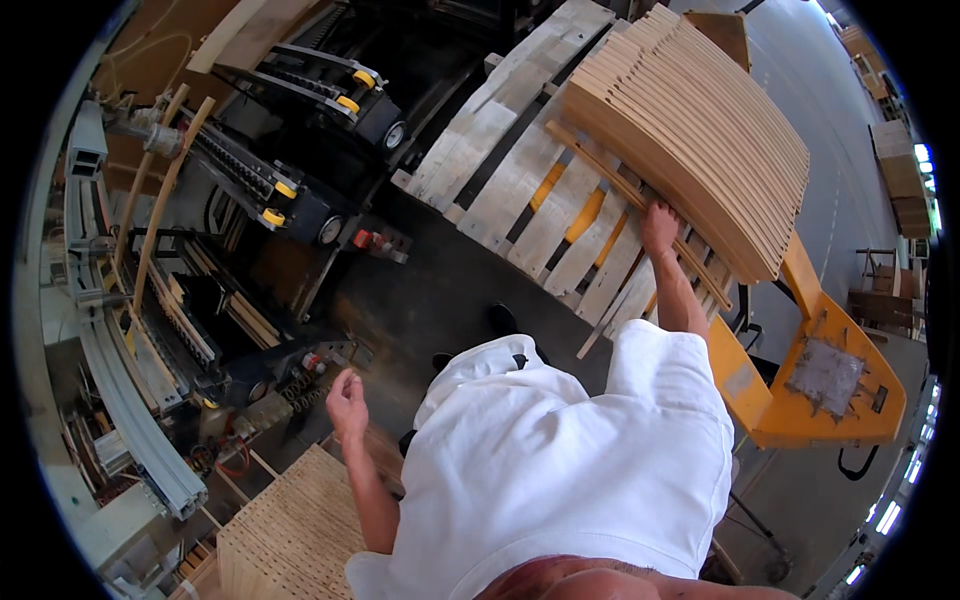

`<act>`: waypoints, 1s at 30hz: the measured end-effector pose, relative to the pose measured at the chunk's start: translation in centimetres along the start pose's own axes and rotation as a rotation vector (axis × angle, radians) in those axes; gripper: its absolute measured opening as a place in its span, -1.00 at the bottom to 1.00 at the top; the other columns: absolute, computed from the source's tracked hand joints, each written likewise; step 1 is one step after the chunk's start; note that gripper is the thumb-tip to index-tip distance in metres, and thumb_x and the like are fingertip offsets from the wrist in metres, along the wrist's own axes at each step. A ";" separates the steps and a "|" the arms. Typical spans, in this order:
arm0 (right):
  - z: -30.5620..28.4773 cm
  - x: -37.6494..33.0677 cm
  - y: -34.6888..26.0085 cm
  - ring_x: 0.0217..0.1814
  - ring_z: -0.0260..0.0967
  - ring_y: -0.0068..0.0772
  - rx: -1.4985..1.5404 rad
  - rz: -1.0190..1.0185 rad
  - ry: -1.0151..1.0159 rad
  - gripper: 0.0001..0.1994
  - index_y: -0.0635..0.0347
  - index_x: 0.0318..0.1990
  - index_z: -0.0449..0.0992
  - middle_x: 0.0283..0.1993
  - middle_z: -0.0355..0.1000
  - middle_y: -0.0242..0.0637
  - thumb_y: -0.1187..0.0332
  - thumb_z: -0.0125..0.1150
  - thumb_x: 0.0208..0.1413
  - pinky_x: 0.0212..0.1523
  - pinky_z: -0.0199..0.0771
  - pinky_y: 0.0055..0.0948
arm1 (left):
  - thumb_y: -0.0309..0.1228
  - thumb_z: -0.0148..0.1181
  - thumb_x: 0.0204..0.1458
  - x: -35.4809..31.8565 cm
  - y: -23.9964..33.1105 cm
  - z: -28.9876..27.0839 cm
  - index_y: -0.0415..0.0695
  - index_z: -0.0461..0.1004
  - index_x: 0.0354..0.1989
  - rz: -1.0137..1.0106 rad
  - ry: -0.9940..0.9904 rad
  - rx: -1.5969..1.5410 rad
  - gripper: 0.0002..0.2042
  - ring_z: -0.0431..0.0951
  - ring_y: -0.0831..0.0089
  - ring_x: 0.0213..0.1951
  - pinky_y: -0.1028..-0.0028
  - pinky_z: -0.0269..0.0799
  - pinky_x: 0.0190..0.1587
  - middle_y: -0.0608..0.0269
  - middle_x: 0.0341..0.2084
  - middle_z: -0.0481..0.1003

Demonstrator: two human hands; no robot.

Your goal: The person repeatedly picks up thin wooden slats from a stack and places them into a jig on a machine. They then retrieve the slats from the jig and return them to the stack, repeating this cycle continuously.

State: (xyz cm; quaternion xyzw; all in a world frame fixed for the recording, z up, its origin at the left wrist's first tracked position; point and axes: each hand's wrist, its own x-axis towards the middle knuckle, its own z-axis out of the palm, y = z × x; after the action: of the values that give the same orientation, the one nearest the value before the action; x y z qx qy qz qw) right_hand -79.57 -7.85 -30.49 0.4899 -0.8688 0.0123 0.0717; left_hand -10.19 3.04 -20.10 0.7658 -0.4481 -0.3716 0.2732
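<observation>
My right hand (660, 228) reaches out over the pallet with its fingers closed round a thin wooden strip (590, 158). This strip runs slantwise along the near side of a large stack of wooden slats (690, 150). Another strip seems to lie close along it by the hand. The slats are packed side by side, their ends forming a stepped edge. Away to the left, my left hand (347, 405) hangs between the machine and a pile of drilled wooden pieces (290, 530). Its fingers are curled together, and nothing shows in them.
The stack rests on a worn wooden pallet (480, 125) carried by a yellow lift truck (835, 370). At left stands a machine with chain rails and yellow rollers (285, 188). Two long wooden strips (170, 200) lean up from it. A red part (372, 240) juts out near the pallet.
</observation>
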 end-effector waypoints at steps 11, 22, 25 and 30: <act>-5.1 -3.7 -9.8 -0.14 0.34 0.07 0.296 -0.254 0.055 -0.72 0.09 0.02 0.46 -0.23 0.40 -0.07 0.41 0.16 0.14 -0.16 0.36 -0.08 | -0.32 0.19 0.10 17.3 5.8 -12.7 -0.18 0.49 -0.05 0.314 0.237 0.178 -0.71 0.56 0.12 -0.13 0.30 0.45 -0.09 -0.03 -0.21 0.53; -26.9 -9.9 -33.6 -0.08 0.38 -0.03 0.539 -0.395 0.080 -0.68 0.18 0.08 0.46 -0.14 0.42 -0.11 0.47 0.17 0.15 -0.08 0.40 -0.22 | -0.17 0.19 0.07 48.2 12.4 -28.6 -0.18 0.24 0.28 0.272 0.483 0.776 -0.38 0.07 0.02 0.34 0.18 0.11 0.33 0.05 0.32 0.14; -31.4 -10.5 -39.6 -0.06 0.38 -0.03 0.536 -0.499 0.077 -0.64 0.15 0.10 0.45 -0.13 0.42 -0.14 0.48 0.20 0.12 -0.07 0.41 -0.20 | -0.14 0.20 0.09 52.9 13.2 -31.5 -0.05 0.03 0.40 0.165 0.386 0.823 -0.27 -0.14 0.06 0.44 0.10 -0.08 0.40 0.14 0.40 -0.02; -34.6 -8.4 -47.1 -0.06 0.37 -0.03 0.491 -0.671 0.039 -0.62 0.12 0.10 0.45 -0.14 0.41 -0.15 0.49 0.22 0.08 -0.08 0.41 -0.19 | -0.10 0.24 0.05 54.1 12.2 -30.9 -0.05 0.21 0.30 0.352 0.436 0.812 -0.35 0.19 0.00 0.26 0.06 0.11 0.27 0.05 0.19 0.25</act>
State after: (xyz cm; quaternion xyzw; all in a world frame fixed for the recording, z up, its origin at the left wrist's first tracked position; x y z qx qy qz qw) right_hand -31.19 -22.01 0.33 0.7481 -0.6306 0.2043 -0.0308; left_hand 26.48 -47.91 -10.78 0.7829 -0.6119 0.0536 0.0988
